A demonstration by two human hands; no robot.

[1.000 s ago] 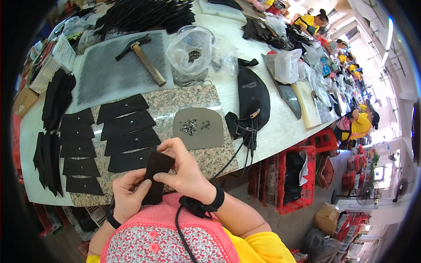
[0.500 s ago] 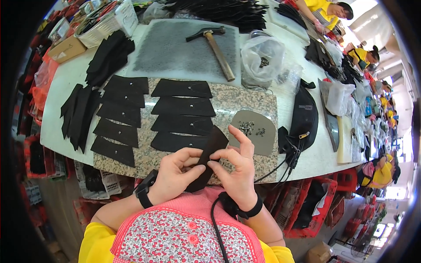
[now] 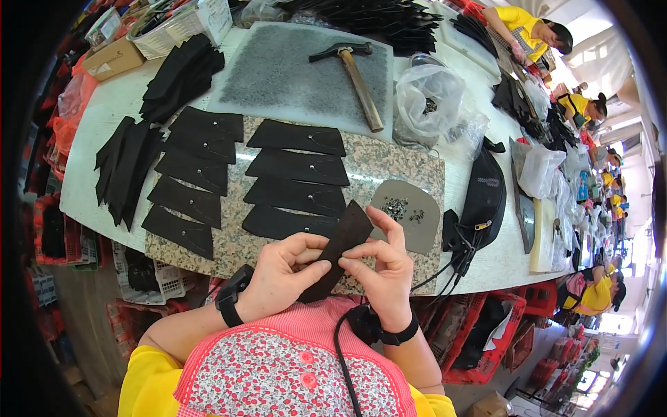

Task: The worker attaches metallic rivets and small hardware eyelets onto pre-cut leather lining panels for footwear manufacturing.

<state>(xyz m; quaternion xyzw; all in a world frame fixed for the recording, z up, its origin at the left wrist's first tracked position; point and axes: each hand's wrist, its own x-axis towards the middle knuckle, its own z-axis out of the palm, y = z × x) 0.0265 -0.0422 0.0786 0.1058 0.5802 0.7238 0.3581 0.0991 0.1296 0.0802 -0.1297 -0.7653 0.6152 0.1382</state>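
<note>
Both my hands are on one dark fabric piece, held tilted above the near edge of a speckled stone slab. My left hand pinches its lower left part between thumb and fingers. With thumb and index finger, my right hand grips its right edge; whether a small stud sits in that pinch is hidden. Two columns of similar black pieces lie on the slab, each showing a small shiny stud. Right of my fingers, a grey rounded pad bears many tiny metal studs.
A hammer rests on a worn translucent board beyond the slab. Stacks of black pieces lie at left. A plastic bag of small parts and a black pouch with cords stand at right. Co-workers sit farther right.
The view has shifted slightly, so the table's things appear moved a little. My hands keep hold of the same fabric piece, now with more of its upper face showing.
</note>
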